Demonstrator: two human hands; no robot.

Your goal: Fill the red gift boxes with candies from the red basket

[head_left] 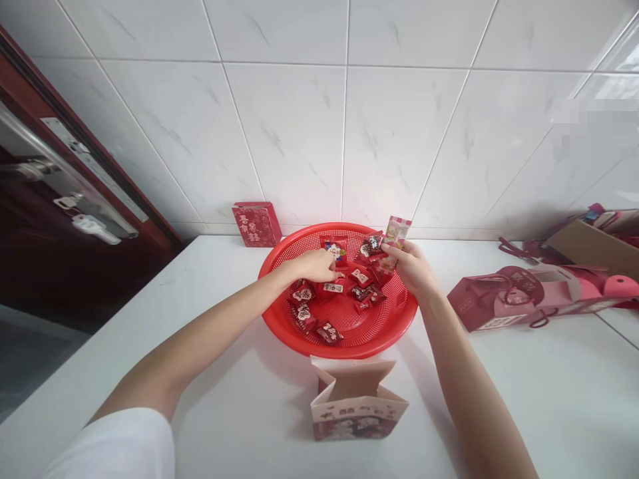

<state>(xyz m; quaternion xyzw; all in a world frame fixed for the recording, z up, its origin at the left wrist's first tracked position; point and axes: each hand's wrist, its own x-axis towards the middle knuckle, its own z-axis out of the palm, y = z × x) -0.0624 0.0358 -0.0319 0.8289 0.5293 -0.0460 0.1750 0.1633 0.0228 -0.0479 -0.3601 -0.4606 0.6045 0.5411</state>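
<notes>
While pinching a clear packet (398, 229) between thumb and fingers of the right hand (414, 266), over the far right side of the red basket (402, 316), reaching with the left hand (318, 266) down among wrapped sweets (329, 332) inside. Can't confirm a left-hand grip: see fingers curled down onto the sweets, tips hidden. Holding the packet partway along, top end poking up past the rim, probably to keep it apart from the pile and leave room for the left hand. See sweets spread loosely around the basket floor, likely easy to pick singly. Got an open box (357, 419) standing on the white table (224, 399) just in front of the basket, between the forearms, top flaps spread, presumably for a short reach from either hand. Note a small red box (257, 225) upright near the tiled wall (299, 133), left of the basket, likely clear of both arms. Also see pink boxes (514, 303) lying off to the right, seemingly parked there for elbow room.
</notes>
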